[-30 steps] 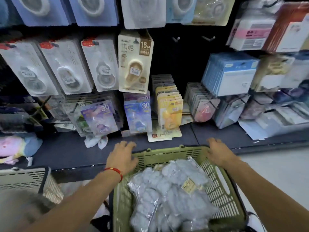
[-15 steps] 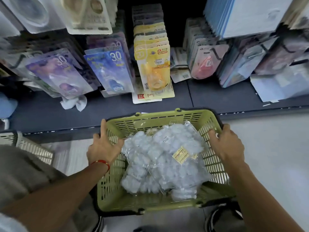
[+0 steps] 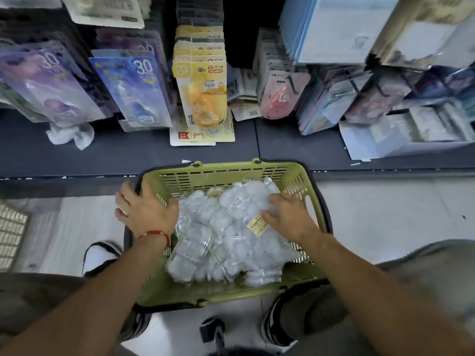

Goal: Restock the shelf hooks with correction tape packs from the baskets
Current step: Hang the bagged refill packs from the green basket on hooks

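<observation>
Green slotted plastic basket [image 3: 218, 173] sits on the pale floor at six o'clock from the dark shelf ledge [image 3: 128, 155], holding clear plastic bags of white correction tape packs [image 3: 221, 242] heaped across its middle. Half a second ago both hands were on the basket's side rims; now the right hand [image 3: 289, 218] has left the three o'clock rim and dropped inside, its fingers spread and laid flat on the topmost bag, beside the small yellow label [image 3: 257, 224]. Whether any fingertip has pinched the film I cannot tell; it reads as touching, not gripping. The left hand [image 3: 144, 210] stays at the nine o'clock rim, fingers straight and splayed over the edge, steadying the basket.

That shift suggests carrying is over and unpacking is starting: the next move is probably lifting a bag out and opening it. At twelve o'clock the hooks carry purple carded packs [image 3: 48, 83], blue carded packs [image 3: 133, 86] and yellow carded packs [image 3: 203, 91], so none of the bagged stock has reached a hook yet.
</observation>
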### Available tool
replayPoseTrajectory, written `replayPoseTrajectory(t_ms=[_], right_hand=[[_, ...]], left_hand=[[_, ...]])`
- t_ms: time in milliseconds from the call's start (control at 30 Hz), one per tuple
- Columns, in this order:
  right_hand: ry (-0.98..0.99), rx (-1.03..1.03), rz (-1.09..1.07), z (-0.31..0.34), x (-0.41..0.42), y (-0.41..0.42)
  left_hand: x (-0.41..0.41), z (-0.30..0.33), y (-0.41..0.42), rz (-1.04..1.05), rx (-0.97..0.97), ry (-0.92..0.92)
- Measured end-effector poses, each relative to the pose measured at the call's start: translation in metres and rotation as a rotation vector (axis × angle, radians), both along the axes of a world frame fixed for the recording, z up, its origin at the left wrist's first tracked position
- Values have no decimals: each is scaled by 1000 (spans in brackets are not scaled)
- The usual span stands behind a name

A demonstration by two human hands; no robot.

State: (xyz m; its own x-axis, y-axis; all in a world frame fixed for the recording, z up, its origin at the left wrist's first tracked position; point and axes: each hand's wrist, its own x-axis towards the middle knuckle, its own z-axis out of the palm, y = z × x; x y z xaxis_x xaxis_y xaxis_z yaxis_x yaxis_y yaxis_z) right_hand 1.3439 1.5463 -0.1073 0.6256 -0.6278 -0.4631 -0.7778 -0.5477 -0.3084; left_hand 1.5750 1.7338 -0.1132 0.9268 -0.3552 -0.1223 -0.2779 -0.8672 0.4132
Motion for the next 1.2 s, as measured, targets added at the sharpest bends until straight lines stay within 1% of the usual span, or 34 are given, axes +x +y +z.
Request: replayPoseTrajectory(t_ms=[67,100,167,233,267,333,367,400,433,467,533,567,600,667,700,733,800,900,967,1067,1100,1167,1200], right_hand=[[-73,9,-83,10,0,-6],[-82,-16,-123,18,-2,-11],[-137,-96,-244,33,-9,-24],[-319,-80,-437,47,-12,-31],[-434,3,-534,52,-11,-31],[-614,338,-646,57,-4,-25],[-652,513,-637,58,2,-19],[-655,638,-577,56,8,-11],[-630,675,-483,53,15,-2],[-607,625,-390,48,22,5],[-553,362,-265,32,34,11],[-475,238,-214,23,38,12],[-330,136,-138,15,41,12],[12,15,-14,2,42,17],[100,-12,17,-4,41,19],[120,-21,22,-7,42,21],[100,-9,-14,-11,43,23],[148,54,-43,-10,41,20],[71,191,-144,-9,35,16],[-214,357,-389,1,26,3],[-314,433,-474,8,24,-1],[-504,689,-612,18,24,-7],[-563,812,-632,23,25,-6]], left_hand=[[-22,8,-11,-124,-57,-50],[-34,12,-17,-191,-102,-37],[-58,21,-31,-271,-227,84],[-79,33,-43,-256,-390,308],[-88,39,-48,-201,-468,458],[-102,46,-55,-8,-632,811],[-105,48,-56,96,-706,981],[-105,49,-55,176,-771,1110],[-102,49,-53,230,-819,1171],[-98,48,-50,272,-843,1174],[-84,43,-37,389,-833,1068],[-77,39,-30,445,-798,995],[-70,35,-23,497,-766,940],[-58,29,-12,592,-736,908],[-54,29,-8,620,-730,909],[-51,29,-7,631,-722,909],[-51,28,-6,618,-703,906],[-58,27,-11,573,-689,883],[-61,24,-14,549,-662,864],[-65,24,-19,461,-621,814],[-67,25,-22,422,-592,825],[-70,27,-26,361,-553,936],[-72,28,-28,335,-570,1023]])
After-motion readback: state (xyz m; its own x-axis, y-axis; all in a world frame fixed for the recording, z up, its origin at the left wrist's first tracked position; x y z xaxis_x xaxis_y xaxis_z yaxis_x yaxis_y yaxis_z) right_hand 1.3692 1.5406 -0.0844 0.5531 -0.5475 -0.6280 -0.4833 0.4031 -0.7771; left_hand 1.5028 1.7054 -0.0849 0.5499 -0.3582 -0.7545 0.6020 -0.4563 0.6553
